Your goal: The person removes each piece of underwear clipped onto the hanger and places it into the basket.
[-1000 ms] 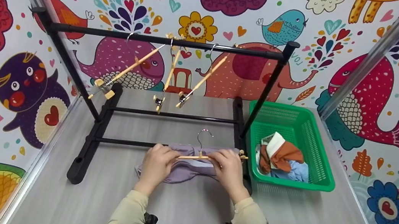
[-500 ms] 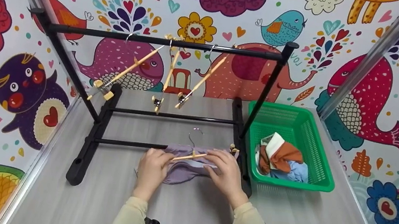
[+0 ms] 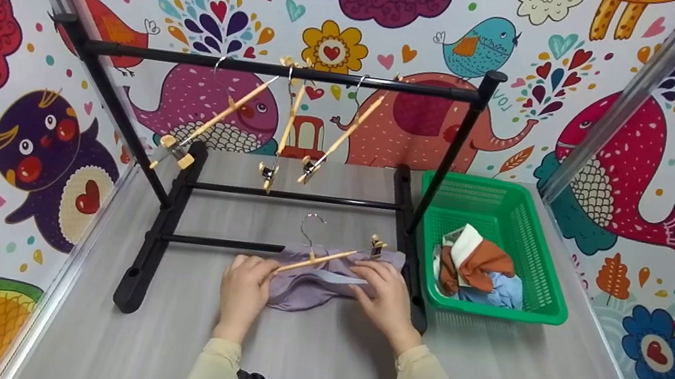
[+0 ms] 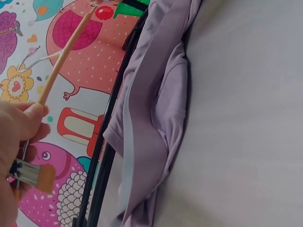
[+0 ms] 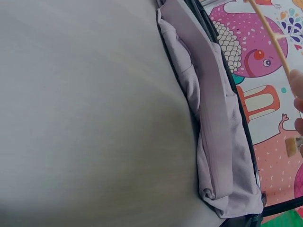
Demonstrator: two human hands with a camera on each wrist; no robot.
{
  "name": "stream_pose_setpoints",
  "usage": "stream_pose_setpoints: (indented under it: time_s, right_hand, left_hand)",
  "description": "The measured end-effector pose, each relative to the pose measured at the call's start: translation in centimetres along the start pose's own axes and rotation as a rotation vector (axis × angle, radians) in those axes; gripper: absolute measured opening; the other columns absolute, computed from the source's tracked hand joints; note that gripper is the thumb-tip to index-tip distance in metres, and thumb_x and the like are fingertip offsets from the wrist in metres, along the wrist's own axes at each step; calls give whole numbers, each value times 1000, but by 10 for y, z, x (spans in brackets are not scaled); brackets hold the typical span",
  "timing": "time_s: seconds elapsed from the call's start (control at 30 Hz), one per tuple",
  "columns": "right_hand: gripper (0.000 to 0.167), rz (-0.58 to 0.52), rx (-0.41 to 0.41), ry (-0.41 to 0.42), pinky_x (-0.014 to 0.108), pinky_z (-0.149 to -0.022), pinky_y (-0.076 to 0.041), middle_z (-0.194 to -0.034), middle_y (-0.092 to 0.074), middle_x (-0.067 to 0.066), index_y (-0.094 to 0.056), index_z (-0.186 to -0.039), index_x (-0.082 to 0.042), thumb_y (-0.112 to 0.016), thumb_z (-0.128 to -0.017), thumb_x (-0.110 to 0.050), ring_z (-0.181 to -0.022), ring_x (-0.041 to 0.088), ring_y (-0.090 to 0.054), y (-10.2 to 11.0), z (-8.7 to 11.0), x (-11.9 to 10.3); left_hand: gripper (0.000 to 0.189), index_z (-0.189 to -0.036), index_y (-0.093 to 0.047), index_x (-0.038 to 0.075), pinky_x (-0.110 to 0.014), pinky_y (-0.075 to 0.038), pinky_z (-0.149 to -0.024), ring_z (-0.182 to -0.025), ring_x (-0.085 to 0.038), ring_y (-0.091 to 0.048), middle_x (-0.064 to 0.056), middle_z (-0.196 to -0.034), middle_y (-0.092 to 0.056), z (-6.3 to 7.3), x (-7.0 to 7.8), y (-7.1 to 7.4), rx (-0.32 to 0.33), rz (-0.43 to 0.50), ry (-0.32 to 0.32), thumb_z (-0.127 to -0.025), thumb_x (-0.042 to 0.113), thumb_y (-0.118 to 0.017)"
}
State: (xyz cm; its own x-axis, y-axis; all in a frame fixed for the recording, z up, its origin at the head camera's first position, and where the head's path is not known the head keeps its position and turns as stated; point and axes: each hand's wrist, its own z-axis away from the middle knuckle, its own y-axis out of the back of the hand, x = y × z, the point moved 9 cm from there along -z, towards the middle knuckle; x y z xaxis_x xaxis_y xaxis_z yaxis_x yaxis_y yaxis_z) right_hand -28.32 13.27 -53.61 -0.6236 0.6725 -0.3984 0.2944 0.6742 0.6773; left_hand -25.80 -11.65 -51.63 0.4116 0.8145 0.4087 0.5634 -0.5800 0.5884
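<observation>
A wooden clip hanger (image 3: 315,258) with a metal hook is held tilted above a lilac garment (image 3: 303,299), its right end higher. My left hand (image 3: 246,291) grips the left end; the left wrist view shows the thumb (image 4: 35,116) on the bar and a clip (image 4: 35,175) beside the fingers. Near the right end, my right hand (image 3: 385,297) has its fingertips (image 5: 296,84) at the bar, just below the right clip (image 3: 376,245). Only those fingertips show in the right wrist view. The garment lies flat, its wide band (image 5: 215,113) facing up.
A black rack (image 3: 281,70) stands ahead, with several wooden clip hangers (image 3: 291,118) on its top bar. Right of it sits a green basket (image 3: 539,268) with rust-brown (image 3: 484,267) and light-blue (image 3: 500,290) clothes. Patterned walls enclose the grey tabletop (image 3: 73,311).
The hanger has shifted left with my left hand, and its right end has tilted up. My right hand has stayed near its place, so the right clip now shows above its fingers.
</observation>
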Motion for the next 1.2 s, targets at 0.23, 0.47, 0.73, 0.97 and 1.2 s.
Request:
stream_pose_setpoints:
  time_s: [0.23, 0.47, 0.73, 0.97, 1.2]
  right_hand:
    - [40, 62, -185, -128, 48, -95, -44, -123, -66, 0, -70, -119, -18, -82, -82, -26, -114, 23, -57, -22, 5, 20]
    - [50, 103, -303, -205, 54, -98, -42, -127, -63, 6, -66, -126, -16, -82, -81, -32, -118, 30, -55, -39, 14, 37]
    - [61, 141, -342, -225, 57, -99, -40, -130, -60, 12, -62, -130, -14, -84, -77, -36, -120, 36, -53, -47, 22, 46]
    - [65, 159, -417, -285, 61, -105, -33, -137, -56, 14, -59, -134, -15, -82, -79, -40, -128, 40, -46, -56, 30, 53]
    - [68, 209, -463, -278, 56, -98, -41, -129, -59, 12, -58, -138, -16, -83, -78, -38, -119, 36, -51, -61, 36, 58]
  left_hand:
    - [20, -87, -76, 11, -44, -44, -63, -77, -27, -58, -3, -79, -68, 4, -3, 4, 26, -4, -17, -70, 3, -84]
    - [20, -87, -76, 11, -44, -44, -64, -77, -27, -58, -4, -79, -69, 6, -5, 4, 20, -10, -2, -71, 2, -83]
    - [22, -87, -76, 10, -46, -44, -66, -77, -29, -59, -6, -80, -69, 9, -8, 8, 42, -14, 26, -69, -1, -83]
    - [20, -87, -77, 11, -46, -44, -66, -78, -28, -59, -5, -81, -69, 13, -12, 7, 18, -31, 57, -71, 2, -83]
    - [21, -87, -77, 10, -46, -44, -68, -78, -30, -58, -6, -80, -68, 15, -18, 8, 0, -44, 69, -70, 1, -83]
